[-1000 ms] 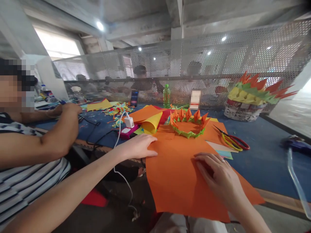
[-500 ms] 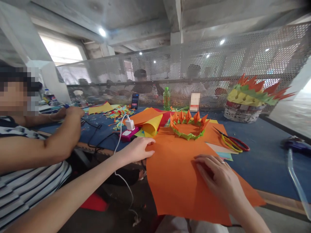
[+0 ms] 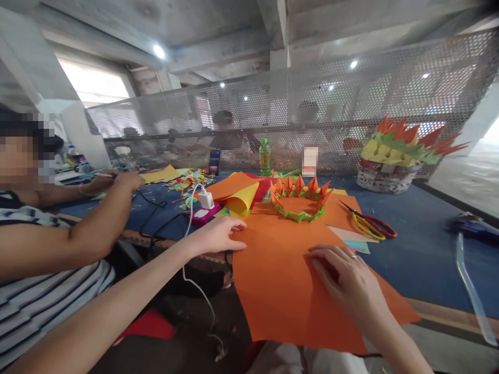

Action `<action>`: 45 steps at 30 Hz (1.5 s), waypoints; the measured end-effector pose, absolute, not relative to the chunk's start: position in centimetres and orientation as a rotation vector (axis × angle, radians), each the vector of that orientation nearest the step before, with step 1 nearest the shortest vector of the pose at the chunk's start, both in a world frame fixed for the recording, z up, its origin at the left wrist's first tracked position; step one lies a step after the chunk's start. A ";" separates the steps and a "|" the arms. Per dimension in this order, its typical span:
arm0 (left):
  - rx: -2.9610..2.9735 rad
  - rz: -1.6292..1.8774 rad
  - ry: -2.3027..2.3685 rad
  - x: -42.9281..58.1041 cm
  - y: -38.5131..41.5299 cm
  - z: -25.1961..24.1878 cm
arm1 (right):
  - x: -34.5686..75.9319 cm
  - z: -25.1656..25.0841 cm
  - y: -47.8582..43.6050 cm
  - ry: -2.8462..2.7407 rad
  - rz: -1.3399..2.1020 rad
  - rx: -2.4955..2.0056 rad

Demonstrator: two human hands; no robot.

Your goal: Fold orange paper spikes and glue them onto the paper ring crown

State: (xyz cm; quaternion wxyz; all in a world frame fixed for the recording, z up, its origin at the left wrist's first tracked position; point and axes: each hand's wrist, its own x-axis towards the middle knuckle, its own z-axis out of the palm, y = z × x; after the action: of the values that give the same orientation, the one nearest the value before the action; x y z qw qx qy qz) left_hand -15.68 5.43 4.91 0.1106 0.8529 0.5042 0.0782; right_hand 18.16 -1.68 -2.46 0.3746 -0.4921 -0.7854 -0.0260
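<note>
A large orange paper sheet (image 3: 280, 280) lies over the table's front edge, its near part hanging down toward my lap. My left hand (image 3: 220, 234) is at the sheet's left edge, thumb and fingers apart, with the fingertips on the paper. On the sheet's right side rests my right hand (image 3: 346, 275), a ring on one finger, its fingers loosely bent and nothing visibly gripped. Just beyond both hands stands a ring of folded paper (image 3: 300, 202) with orange points and a green base. Yellow-and-red-handled scissors (image 3: 372, 226) lie to the right of it.
A pink power strip (image 3: 205, 214) with a white charger (image 3: 206, 198) and cable is beside my left hand. Behind are a green bottle (image 3: 264, 157), a phone (image 3: 214, 162) and a folded-paper basket (image 3: 390, 166). A purple glue gun (image 3: 473, 228) lies right. A co-worker's arm (image 3: 93, 223) is at left.
The view has shifted slightly. Both my hands keep their places on the orange sheet. The co-worker's hands at the left have moved a little to the right.
</note>
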 end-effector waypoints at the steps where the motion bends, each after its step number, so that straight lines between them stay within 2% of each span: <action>1: 2.505 0.221 1.477 -15.7 5.5 5.0 | 18.1 -2.5 -1.7 -2.009 -0.066 -1.262; 16: 2.673 0.360 1.658 -14.5 5.5 3.5 | 18.2 -2.5 -1.6 -2.028 -0.054 -1.294; 27: 2.656 0.125 1.628 -15.2 7.3 4.3 | 18.2 -2.7 -1.7 -2.036 -0.058 -1.299; 37: 2.698 -0.057 1.578 -15.1 5.7 5.9 | 18.2 -2.8 -1.7 -2.034 -0.088 -1.289; 45: 2.727 -0.001 1.687 -14.1 6.2 4.8 | 18.3 -2.9 -1.7 -2.037 -0.103 -1.291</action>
State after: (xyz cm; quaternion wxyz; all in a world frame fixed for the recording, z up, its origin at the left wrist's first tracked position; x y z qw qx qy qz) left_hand -14.11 6.21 4.82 -0.0324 0.8500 0.5258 -0.0004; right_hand 18.34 -1.69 -2.89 0.3559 -0.4997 -0.7887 -0.0400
